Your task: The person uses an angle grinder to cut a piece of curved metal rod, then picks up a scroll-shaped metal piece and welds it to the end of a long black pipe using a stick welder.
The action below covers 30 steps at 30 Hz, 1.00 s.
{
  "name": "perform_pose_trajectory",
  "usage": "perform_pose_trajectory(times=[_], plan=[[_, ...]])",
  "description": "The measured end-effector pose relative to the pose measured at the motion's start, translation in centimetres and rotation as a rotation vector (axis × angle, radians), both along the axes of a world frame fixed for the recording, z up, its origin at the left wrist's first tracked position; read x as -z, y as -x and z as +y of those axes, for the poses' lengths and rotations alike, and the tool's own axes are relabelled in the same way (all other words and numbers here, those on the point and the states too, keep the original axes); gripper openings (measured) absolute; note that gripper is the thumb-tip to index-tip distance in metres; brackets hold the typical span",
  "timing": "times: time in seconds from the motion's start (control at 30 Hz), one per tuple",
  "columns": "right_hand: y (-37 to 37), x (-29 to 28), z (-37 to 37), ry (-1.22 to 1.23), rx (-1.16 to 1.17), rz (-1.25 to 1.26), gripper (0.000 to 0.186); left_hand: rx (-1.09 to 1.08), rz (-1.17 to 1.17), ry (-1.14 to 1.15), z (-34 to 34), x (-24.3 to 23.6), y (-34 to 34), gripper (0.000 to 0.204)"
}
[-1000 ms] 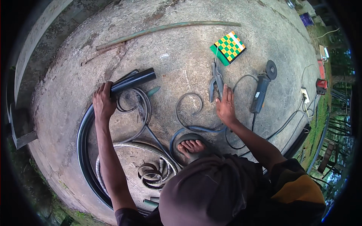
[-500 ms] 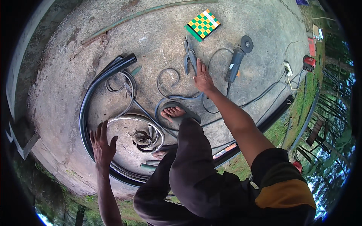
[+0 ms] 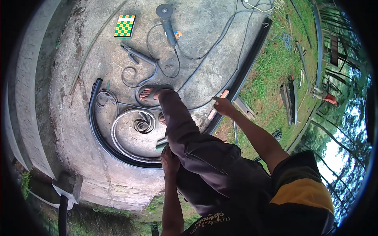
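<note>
My right hand [image 3: 224,106] is bent over a long, narrow pinkish-orange pack [image 3: 213,113], its fingers closed on the pack's upper part. The pack lies along the inner side of a long black metal bar [image 3: 246,74]. My left hand [image 3: 169,160] is down beside my leg, near short dark green tubes [image 3: 160,144]; its fingers are partly hidden and dark. Ahead of my sandalled foot, a welding electrode holder [image 3: 141,56] lies on the concrete with its cable attached. Metal strips bent into scrolls [image 3: 114,131] lie left of my legs.
An angle grinder [image 3: 168,29] lies at the far side, with a green-and-yellow checkered box [image 3: 125,26] to its left. A curved black pipe [image 3: 99,133] bounds the scrolls. Cables [image 3: 204,57] cross the concrete. Grass [image 3: 267,88] borders it on the right.
My right hand has left the electrode holder's handle and come back to the narrow pack. My left hand has moved from beside the scrolls to my leg. The whole view has swung rightward.
</note>
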State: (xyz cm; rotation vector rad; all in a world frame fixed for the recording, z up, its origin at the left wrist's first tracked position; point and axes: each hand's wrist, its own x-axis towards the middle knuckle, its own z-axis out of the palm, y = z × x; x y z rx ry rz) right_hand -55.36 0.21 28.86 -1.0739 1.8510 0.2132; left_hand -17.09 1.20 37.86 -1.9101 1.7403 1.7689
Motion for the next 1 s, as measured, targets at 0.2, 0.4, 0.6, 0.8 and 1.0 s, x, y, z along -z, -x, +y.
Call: perform_pose_trajectory(times=[0.2, 0.4, 0.6, 0.8, 1.0], plan=[[6.4, -7.2, 9.9, 0.083, 0.188, 0.083, 0.049, -0.067, -0.080, -0.108, 4.1, -3.1, 0.6, 0.040], [10.0, -11.5, 12.8, 0.043, 0.507, -0.117, 0.050, 0.150, -0.238, 0.003, 3.1, -3.6, 4.4, 0.040], [16.7, -6.1, 21.3, -0.007, 0.667, -0.056, 0.049, 0.267, -0.364, 0.031, -0.9, -3.3, 8.0, 0.037], [21.3, -1.4, 21.3, 0.054, 0.862, -0.158, 0.051, 0.487, -0.486, -0.097, -3.7, -4.0, 17.3, 0.039], [24.9, -4.0, 15.2, 0.076, 1.135, -0.222, 0.046, 0.745, -0.596, -0.067, -8.5, -6.0, 26.5, 0.055]])
